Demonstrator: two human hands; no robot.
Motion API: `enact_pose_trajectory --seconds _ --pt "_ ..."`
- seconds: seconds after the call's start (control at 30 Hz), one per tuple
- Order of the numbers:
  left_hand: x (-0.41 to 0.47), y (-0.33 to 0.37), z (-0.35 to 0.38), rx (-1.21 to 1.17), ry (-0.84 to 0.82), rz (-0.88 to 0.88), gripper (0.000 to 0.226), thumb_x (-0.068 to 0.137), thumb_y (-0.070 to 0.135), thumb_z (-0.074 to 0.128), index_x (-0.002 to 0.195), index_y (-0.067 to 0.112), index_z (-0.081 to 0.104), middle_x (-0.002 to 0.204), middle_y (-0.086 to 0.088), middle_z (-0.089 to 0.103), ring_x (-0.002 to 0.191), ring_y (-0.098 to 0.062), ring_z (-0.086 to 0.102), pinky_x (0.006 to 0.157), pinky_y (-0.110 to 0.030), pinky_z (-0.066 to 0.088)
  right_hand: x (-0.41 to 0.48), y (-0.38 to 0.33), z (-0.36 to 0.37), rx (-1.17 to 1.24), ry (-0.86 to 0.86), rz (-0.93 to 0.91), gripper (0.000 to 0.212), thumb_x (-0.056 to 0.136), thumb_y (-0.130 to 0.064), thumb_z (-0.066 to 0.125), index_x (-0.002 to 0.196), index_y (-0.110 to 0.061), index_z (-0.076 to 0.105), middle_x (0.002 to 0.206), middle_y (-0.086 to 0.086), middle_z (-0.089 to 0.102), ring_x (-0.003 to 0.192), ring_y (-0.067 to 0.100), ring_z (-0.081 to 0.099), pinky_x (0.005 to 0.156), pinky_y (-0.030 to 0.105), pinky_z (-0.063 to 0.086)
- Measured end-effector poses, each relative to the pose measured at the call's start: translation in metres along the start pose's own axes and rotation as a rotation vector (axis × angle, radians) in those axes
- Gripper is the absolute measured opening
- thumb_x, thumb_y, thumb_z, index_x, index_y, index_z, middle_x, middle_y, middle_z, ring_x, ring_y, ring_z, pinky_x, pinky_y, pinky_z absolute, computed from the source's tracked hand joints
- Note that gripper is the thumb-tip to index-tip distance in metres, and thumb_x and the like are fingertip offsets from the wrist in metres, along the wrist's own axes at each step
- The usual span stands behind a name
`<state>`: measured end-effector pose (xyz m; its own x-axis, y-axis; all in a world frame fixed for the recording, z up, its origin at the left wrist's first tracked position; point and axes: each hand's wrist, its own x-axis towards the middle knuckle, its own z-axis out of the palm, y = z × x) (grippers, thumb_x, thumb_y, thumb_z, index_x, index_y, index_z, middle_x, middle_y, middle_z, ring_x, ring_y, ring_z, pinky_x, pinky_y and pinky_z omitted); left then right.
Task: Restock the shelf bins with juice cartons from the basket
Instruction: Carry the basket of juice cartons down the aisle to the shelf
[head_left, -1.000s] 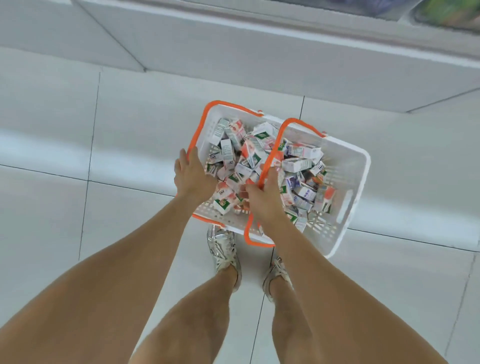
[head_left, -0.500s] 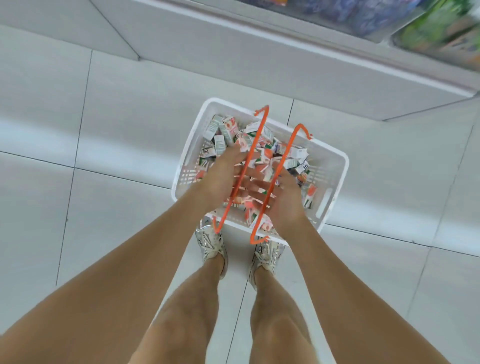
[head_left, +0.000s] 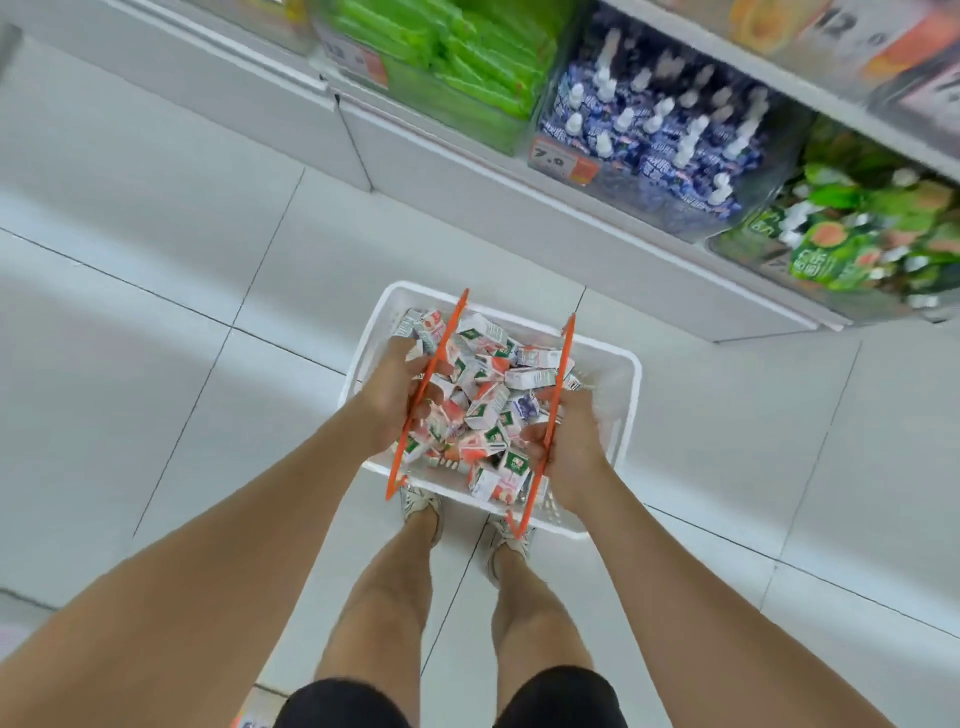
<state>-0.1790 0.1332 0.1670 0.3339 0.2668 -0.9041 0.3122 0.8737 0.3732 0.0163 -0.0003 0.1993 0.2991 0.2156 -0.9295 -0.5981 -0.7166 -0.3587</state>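
Currently, one white basket (head_left: 621, 387) is holding many juice cartons (head_left: 488, 408); above it, left hand (head_left: 392, 402) and right hand (head_left: 575, 449) are each gripping one of two orange handles (head_left: 451, 332).

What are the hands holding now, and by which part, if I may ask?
The basket, by its orange handles: left hand grips the left handle, right hand the right handle, mid-length.

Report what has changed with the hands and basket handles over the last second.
The hands moved apart from the middle of the cartons. The left hand now curls at the left handle, and the right hand grips the right handle. The handles, close together half a second ago, stand spread. The view tilted up, showing the shelf bins. The basket stays by the feet, still full.
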Motion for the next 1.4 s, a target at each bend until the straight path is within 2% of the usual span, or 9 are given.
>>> enact_pose_trajectory --seconds 0.3,0.47,0.6,0.8,0.93,1.03,1.13,1.27,1.4 --pt "-0.233 0.024 -0.114 -0.401 0.128 0.094 0.058 0.097 0.063 0.024 0.112 0.019 0.059 0.072 -0.004 0.043 0.057 -0.017 0.027 0.059 -0.033 0.022 -0.198 -0.065 0.126 -0.601 -0.138 -0.183 0.054 0.095 -0.048 0.026 0.123 -0.017 0.061 0.083 0.027 0.076 0.054 0.024 0.054 0.056 0.030 0.042" --pt "-0.321 0.043 -0.202 -0.547 0.244 0.170 0.060 0.097 0.063 0.025 0.120 0.020 0.060 0.069 -0.003 0.043 0.055 -0.016 0.026 0.058 -0.032 0.023 -0.283 -0.083 0.241 -0.879 -0.197 -0.345 0.061 0.096 -0.060 0.023 0.122 -0.017 0.059 0.077 0.015 0.078 0.057 0.023 0.061 0.059 0.032 0.047" --pt "-0.369 0.072 -0.278 -0.501 0.334 0.284 0.060 0.093 0.066 0.030 0.138 0.037 0.057 0.070 -0.002 0.044 0.055 -0.015 0.030 0.055 -0.031 0.029 -0.327 -0.091 0.340 -0.923 -0.190 -0.484 0.054 0.099 -0.059 0.026 0.104 -0.019 0.062 0.076 0.014 0.077 0.060 0.023 0.061 0.070 0.042 0.051" --pt "-0.404 0.144 -0.415 -0.465 0.479 0.318 0.056 0.085 0.073 0.045 0.111 0.025 0.060 0.070 -0.001 0.045 0.053 -0.014 0.030 0.054 -0.032 0.031 -0.351 -0.107 0.512 -0.941 -0.323 -0.748 0.049 0.105 -0.044 0.038 0.153 -0.040 0.046 0.107 0.000 0.073 0.084 0.018 0.072 0.084 0.041 0.059" --pt "-0.419 0.195 -0.514 -0.474 0.569 0.304 0.058 0.083 0.079 0.044 0.092 0.022 0.050 0.071 -0.001 0.042 0.053 -0.014 0.030 0.056 -0.033 0.029 -0.359 -0.132 0.637 -0.986 -0.378 -0.786 0.047 0.106 -0.037 0.040 0.153 -0.037 0.047 0.101 -0.007 0.070 0.075 0.011 0.064 0.065 0.027 0.047" --pt "-0.439 0.239 -0.587 -0.501 0.607 0.351 0.052 0.087 0.074 0.040 0.102 0.027 0.057 0.072 0.000 0.042 0.053 -0.013 0.030 0.054 -0.031 0.029 -0.381 -0.150 0.726 -0.999 -0.399 -0.810 0.046 0.108 -0.035 0.041 0.153 -0.035 0.048 0.110 -0.009 0.070 0.089 0.017 0.069 0.070 0.028 0.048" --pt "-0.461 0.280 -0.662 -0.538 0.628 0.406 0.051 0.089 0.070 0.034 0.118 0.038 0.062 0.072 -0.001 0.043 0.054 -0.013 0.030 0.054 -0.030 0.029 -0.408 -0.170 0.812 -0.999 -0.412 -0.816 0.044 0.110 -0.029 0.042 0.153 -0.026 0.048 0.117 0.003 0.070 0.106 0.023 0.067 0.061 0.012 0.039" --pt "-0.479 0.333 -0.778 -0.632 0.627 0.475 0.060 0.097 0.069 0.027 0.140 0.042 0.058 0.070 -0.003 0.045 0.051 -0.013 0.030 0.051 -0.027 0.028 -0.429 -0.188 0.939 -1.001 -0.425 -0.888 0.036 0.104 -0.035 0.046 0.137 -0.032 0.060 0.084 -0.003 0.072 0.069 0.014 0.065 0.066 0.035 0.053" --pt "-0.483 0.384 -0.897 -0.743 0.571 0.545 0.063 0.095 0.069 0.035 0.144 0.036 0.057 0.068 -0.002 0.047 0.049 -0.014 0.030 0.050 -0.026 0.025 -0.424 -0.196 1.070 -0.936 -0.337 -0.975 0.032 0.095 -0.039 0.047 0.090 -0.065 0.066 0.070 0.002 0.071 0.071 0.031 0.070 0.071 0.051 0.060"
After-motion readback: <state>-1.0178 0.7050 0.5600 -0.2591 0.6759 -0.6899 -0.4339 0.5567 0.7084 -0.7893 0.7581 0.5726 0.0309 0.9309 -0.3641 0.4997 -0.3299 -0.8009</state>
